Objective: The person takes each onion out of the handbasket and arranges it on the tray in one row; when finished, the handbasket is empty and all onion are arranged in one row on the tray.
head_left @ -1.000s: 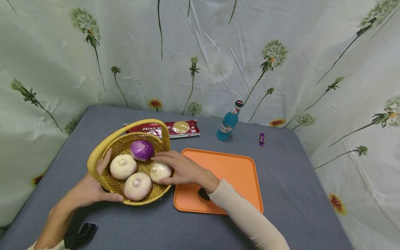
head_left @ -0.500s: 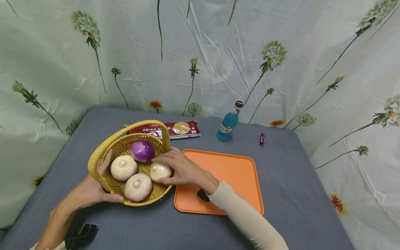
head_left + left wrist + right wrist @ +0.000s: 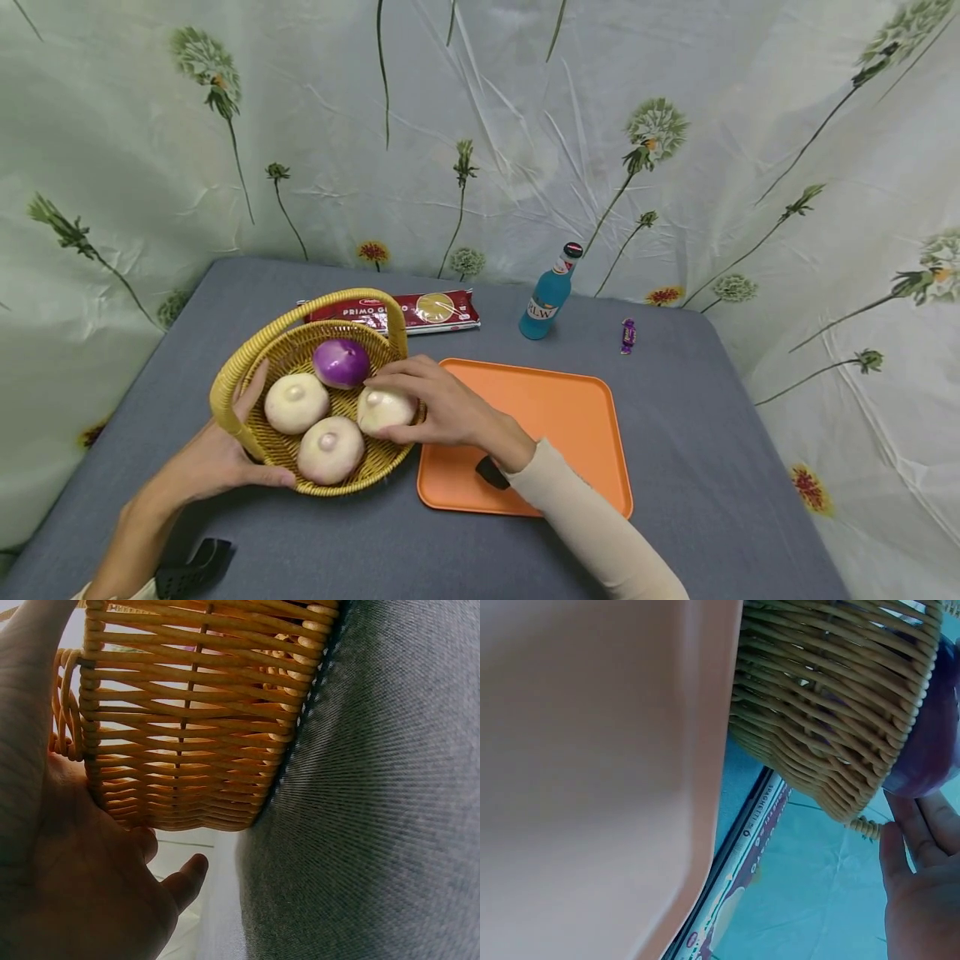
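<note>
A yellow wicker basket (image 3: 348,487) with an arched handle stands left of centre. My left hand (image 3: 213,458) rests against its left side, thumb along the near rim and fingers spread; the left wrist view shows the palm by the woven wall. Inside lie two white-topped turnips (image 3: 297,403) and one turned purple side up (image 3: 341,363). My right hand (image 3: 442,408) reaches over the right rim and grips another turnip (image 3: 384,410) between thumb and fingers. The right wrist view shows the purple underside of a turnip (image 3: 930,727) at the rim, by the fingertips.
An orange tray (image 3: 555,400) lies right of the basket, under my right forearm. Behind the basket is a red spaghetti packet (image 3: 442,308). A blue bottle (image 3: 547,304) stands at the back, with a purple-wrapped sweet (image 3: 627,336) to its right. A floral curtain borders the table.
My right hand has shifted slightly right and up with the gripped turnip, which now overlaps the basket's right rim a little more. The left hand and the basket stay where they were.
</note>
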Demonstrator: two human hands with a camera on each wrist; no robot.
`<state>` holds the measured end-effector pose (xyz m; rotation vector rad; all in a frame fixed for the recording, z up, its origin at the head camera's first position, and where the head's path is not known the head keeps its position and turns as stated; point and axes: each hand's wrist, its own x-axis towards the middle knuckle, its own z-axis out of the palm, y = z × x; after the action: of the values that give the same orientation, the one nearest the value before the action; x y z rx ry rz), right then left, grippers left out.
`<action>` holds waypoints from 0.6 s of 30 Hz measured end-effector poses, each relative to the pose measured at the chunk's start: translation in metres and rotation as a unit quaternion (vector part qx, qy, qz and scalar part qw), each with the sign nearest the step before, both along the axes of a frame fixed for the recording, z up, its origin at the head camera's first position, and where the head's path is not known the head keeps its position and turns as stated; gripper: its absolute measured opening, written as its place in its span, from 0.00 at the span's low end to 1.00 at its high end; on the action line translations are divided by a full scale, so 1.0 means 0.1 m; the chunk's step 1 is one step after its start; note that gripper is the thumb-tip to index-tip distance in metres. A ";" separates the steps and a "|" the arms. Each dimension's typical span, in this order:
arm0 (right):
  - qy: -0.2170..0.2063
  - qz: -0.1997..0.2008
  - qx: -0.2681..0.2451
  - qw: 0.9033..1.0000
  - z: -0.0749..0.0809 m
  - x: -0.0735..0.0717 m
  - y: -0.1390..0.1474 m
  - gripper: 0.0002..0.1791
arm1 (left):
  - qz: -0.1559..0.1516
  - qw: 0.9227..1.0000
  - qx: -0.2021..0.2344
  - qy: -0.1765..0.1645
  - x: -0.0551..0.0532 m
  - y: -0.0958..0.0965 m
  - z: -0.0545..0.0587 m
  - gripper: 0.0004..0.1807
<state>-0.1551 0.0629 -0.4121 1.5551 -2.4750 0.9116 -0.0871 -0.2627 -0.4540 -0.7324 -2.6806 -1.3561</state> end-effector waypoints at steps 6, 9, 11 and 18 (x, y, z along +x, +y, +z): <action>-0.005 -0.007 -0.010 1.000 0.04 0.04 0.07 0.30 | 0.001 1.000 0.000 -0.002 -0.01 0.01 0.00 0.85; -0.022 -0.017 -0.006 1.000 0.05 0.06 0.10 0.30 | -0.001 1.000 0.003 -0.006 -0.01 0.00 -0.01 0.84; -0.037 -0.025 -0.007 0.999 0.06 0.07 0.13 0.30 | -0.002 1.000 0.005 -0.010 -0.01 0.00 -0.01 0.84; -0.046 -0.042 -0.021 0.998 0.08 0.10 0.21 0.30 | -0.001 1.000 0.005 -0.016 0.00 0.00 -0.02 0.84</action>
<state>-0.1448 0.0842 -0.4045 1.4152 -2.5435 1.0377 -0.0875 -0.2631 -0.4560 -0.7184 -2.6959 -1.3928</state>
